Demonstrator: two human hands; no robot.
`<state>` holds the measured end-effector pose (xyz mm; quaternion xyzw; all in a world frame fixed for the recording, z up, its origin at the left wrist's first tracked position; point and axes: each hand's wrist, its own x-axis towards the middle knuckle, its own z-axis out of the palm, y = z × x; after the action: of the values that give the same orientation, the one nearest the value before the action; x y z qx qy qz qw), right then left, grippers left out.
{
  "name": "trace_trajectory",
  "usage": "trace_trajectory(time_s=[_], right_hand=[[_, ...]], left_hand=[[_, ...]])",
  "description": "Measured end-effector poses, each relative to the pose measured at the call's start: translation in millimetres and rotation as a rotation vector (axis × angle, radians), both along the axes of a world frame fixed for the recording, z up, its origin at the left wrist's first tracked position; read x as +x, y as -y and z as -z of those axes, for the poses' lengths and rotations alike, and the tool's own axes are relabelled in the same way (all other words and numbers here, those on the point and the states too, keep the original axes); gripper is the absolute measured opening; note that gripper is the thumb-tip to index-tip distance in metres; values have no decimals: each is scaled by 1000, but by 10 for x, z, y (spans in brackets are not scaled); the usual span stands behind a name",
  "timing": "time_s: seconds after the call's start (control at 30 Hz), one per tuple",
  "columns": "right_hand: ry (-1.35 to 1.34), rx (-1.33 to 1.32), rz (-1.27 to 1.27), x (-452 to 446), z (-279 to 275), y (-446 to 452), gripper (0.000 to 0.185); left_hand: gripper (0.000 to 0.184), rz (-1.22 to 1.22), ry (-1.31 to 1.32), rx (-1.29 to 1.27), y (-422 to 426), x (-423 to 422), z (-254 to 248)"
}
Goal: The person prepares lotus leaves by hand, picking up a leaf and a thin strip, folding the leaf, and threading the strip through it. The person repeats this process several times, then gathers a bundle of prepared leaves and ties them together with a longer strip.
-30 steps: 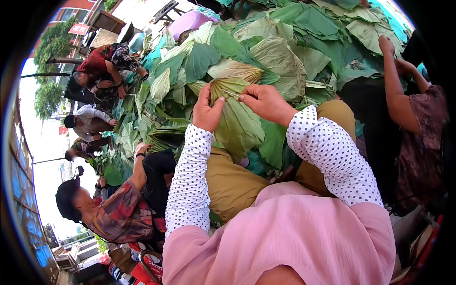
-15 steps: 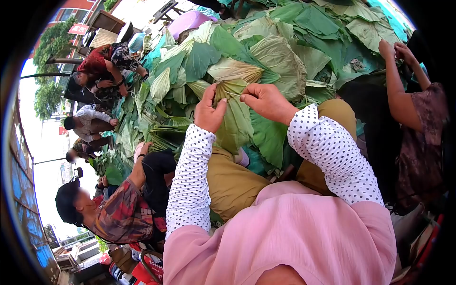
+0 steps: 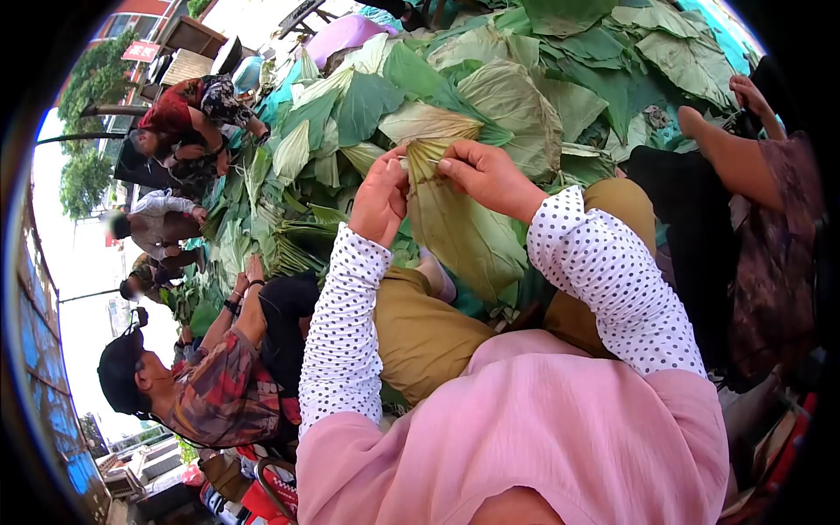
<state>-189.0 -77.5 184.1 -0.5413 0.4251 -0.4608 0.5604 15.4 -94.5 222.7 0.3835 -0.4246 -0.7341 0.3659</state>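
Observation:
A folded green leaf [image 3: 468, 232] hangs down between my hands, its pleated yellowish top at finger height. My right hand [image 3: 490, 178] pinches the gathered top from the right. On the other side my left hand [image 3: 382, 197] is closed at the leaf's left edge, with a small pale bit showing at its fingertips. The thin white stick seen earlier is mostly hidden by the fingers. Behind the hands lies a browned, pleated leaf [image 3: 429, 124] on a heap of large green leaves [image 3: 516, 103].
A person in a patterned shirt [image 3: 223, 385] sits at the left, and another person [image 3: 757, 192] at the right. Further people [image 3: 188, 122] bend over the heap at the upper left. A pink tub [image 3: 343, 38] stands behind the leaves.
The held leaf has swung to the right and hangs at a slant. My left hand has turned and its fingers have closed in. The neighbours' arms have moved.

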Motion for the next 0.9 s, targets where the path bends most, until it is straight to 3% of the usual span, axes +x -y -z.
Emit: trace_trajectory(time_s=[0.03,0.17,0.23,0.27,0.33,0.43,0.47,0.53,0.67,0.77,0.87,0.9], right_hand=[[49,49,-19,-2,-2,-2,18],[9,-52,-29,14,50,-1,18],[-246,-172,-68,-15,53,-6,15],[-249,-171,-70,-27,59,-17,15],[-471,-350,29,-42,56,-42,25],[-317,-573,116,16,-3,-83,40],[-319,-571,114,16,-26,-94,40],[-283,-555,-165,15,-51,-111,47],[-205,-401,-186,16,61,-135,41],[-409,-312,-264,-104,250,-98,34],[-838,-298,-454,-258,513,-94,29],[-846,-288,-468,-316,566,-126,29]], left_hand=[[37,35,-177,123,-7,-10,-53],[23,-38,85,30,15,60,166],[20,-40,154,19,-17,32,88],[20,-12,175,9,-27,30,77],[20,16,197,3,-24,36,75],[19,39,287,-37,-24,39,75],[19,51,324,-56,-33,36,74],[19,59,357,-72,-55,24,67],[18,67,395,-96,-76,31,21],[17,-64,305,-124,-52,152,-21],[17,-119,225,-148,-58,275,-36],[17,-126,213,-149,-78,282,-52]])
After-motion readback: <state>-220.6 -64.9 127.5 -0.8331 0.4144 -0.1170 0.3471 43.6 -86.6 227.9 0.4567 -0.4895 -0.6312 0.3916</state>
